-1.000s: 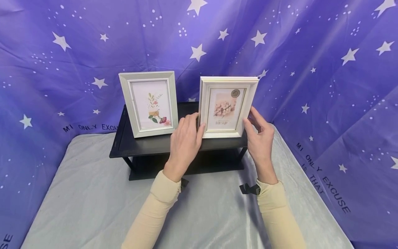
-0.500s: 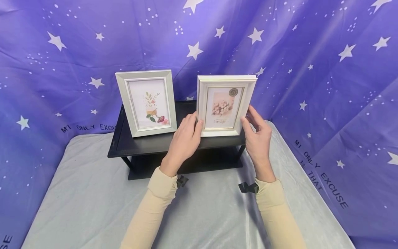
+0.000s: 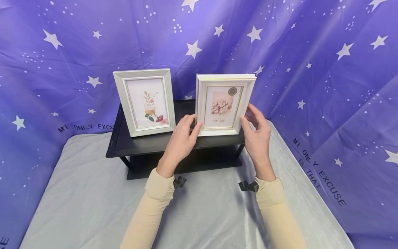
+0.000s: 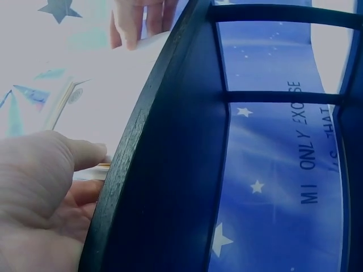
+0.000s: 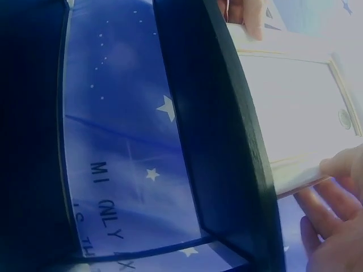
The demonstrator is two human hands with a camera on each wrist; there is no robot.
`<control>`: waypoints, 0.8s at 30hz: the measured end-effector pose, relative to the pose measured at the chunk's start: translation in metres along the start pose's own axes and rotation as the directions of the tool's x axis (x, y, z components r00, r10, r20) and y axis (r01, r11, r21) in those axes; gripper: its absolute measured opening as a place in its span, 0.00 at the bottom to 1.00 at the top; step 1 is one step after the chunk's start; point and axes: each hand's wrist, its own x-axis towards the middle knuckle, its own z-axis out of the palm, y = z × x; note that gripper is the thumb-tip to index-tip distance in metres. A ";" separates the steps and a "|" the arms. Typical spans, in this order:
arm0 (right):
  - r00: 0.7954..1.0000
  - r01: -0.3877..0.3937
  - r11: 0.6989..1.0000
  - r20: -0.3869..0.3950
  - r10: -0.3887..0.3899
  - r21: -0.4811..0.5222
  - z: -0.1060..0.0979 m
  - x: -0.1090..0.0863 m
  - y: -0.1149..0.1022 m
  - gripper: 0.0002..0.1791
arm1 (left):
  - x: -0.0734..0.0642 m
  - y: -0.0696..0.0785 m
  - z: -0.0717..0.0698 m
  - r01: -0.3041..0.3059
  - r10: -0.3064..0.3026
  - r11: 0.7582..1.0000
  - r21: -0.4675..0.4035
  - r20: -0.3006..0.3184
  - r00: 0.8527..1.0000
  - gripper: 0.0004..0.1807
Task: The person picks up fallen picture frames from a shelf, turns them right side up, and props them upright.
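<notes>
A white picture frame (image 3: 219, 103) with a pink flower print stands upright toward the right of a black two-tier shelf (image 3: 146, 147). My left hand (image 3: 180, 138) holds its lower left edge, thumb at the front and fingers partly hidden behind. At the opposite edge, my right hand (image 3: 258, 138) grips the frame with thumb in front and fingers behind. The right wrist view shows the right thumb (image 5: 334, 164) on the frame's border. To the left stands a pale grey-green picture frame (image 3: 145, 103) with a plant and rose print, untouched and leaning back slightly.
The shelf's lower board (image 3: 183, 166) lies close over a grey cloth (image 3: 211, 207) covering the table. Purple star-printed curtains (image 3: 140, 34) hang close behind and on both sides. A gap separates the two picture frames on the upper board.
The head view has shifted slightly, so everything sits a little further left and higher. My left fingers and thumb have spread apart a bit at the white picture frame's edge; my right hand keeps its grip.
</notes>
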 end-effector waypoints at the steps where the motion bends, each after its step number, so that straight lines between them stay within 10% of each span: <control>1: 1.000 0.001 1.000 0.006 -0.001 -0.013 0.000 0.001 -0.002 0.25 | -0.001 0.003 -0.002 -0.001 0.001 1.000 0.000 0.000 1.000 0.22; 10: 0.993 0.078 0.968 -0.070 -0.097 -0.238 0.014 0.016 -0.036 0.26 | 0.000 0.009 -0.009 -0.023 0.024 0.998 0.050 -0.034 0.999 0.20; 17: 0.912 0.331 0.819 -0.063 -0.405 -0.469 0.044 0.025 -0.070 0.28 | 0.000 0.006 -0.007 -0.047 0.049 0.998 0.039 -0.049 0.998 0.19; 24: 0.866 0.462 0.656 0.145 -0.479 -0.596 0.082 0.037 -0.105 0.28 | -0.003 0.006 -0.003 -0.063 0.066 0.996 0.056 -0.053 0.996 0.18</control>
